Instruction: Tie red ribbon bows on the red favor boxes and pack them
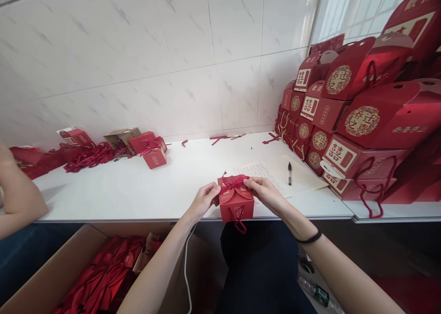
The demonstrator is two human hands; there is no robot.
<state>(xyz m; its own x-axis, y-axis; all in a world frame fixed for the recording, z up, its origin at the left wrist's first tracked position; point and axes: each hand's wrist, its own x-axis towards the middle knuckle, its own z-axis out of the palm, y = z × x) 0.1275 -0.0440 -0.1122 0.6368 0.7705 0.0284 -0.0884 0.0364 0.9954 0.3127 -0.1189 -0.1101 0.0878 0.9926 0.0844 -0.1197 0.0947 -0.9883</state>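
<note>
A small red gift box point(243, 209) sits at the table's front edge, its top flaps folded in under a dark pink ribbon bow point(234, 182). A twisted red cord hangs from its front. At the box's upper left edge, my left hand point(206, 197) pinches the bow's left side between thumb and finger. My right hand point(262, 189) is closed on the bow's right loop, level with the left hand. The fingers behind the box are hidden.
Stacked red boxes point(361, 121) rise on the right. Written sheets point(299, 178) and a pen point(290, 174) lie behind my right hand. Another red box point(155, 160) and a ribbon pile point(90, 157) are leftward. Another person's arm point(19, 192) rests left; below, a carton point(55, 268) holds red items.
</note>
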